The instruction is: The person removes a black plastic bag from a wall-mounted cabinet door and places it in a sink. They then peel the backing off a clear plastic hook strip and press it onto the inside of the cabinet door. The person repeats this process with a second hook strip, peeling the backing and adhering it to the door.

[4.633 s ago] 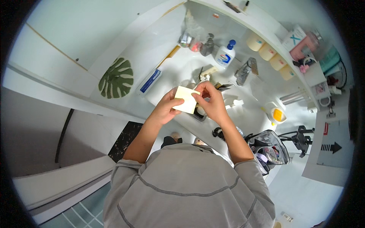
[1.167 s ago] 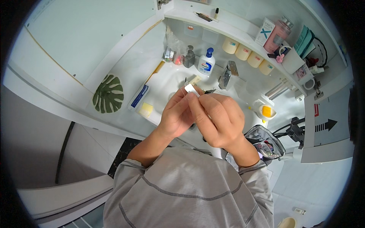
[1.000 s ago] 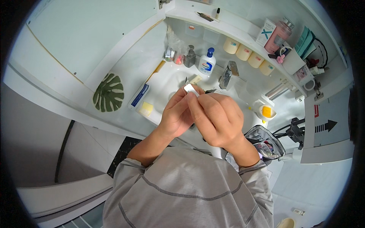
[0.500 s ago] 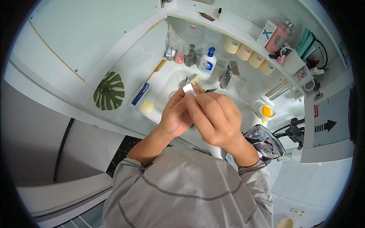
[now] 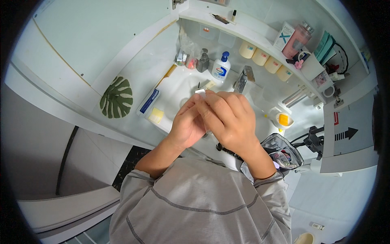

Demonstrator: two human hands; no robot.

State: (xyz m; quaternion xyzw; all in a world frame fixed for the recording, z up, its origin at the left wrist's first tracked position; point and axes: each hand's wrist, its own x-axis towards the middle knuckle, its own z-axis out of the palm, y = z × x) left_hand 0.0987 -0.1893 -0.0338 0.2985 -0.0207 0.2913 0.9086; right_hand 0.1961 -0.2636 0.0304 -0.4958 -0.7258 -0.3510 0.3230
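Over the white washbasin (image 5: 164, 95), my two hands meet close together. My left hand (image 5: 185, 126) has its fingers closed around the lower side of a small, flat white piece (image 5: 200, 93). My right hand (image 5: 231, 122) pinches at the same piece with thumb and fingertips, covering most of it. What kind of thing it is cannot be made out. Just beyond the fingertips show a thin dark tip and a pale beige strip (image 5: 210, 84). Beside my right wrist lies a dark, knobbly thing (image 5: 227, 150), partly hidden by the hand.
Behind the basin stand a white pump bottle (image 5: 221, 67), a grey pump bottle (image 5: 202, 61) and a metal faucet (image 5: 243, 79). Left lie a blue-and-white box (image 5: 149, 101) and a leaf-shaped mat (image 5: 116, 97). An unzipped pouch (image 5: 284, 152) sits right; a loaded shelf (image 5: 264, 30) runs above.
My right hand has shifted and turned slightly, its fingers now covering more of the white piece. The dark knobbly thing now shows beside my right wrist. My left hand stays nearly in place.
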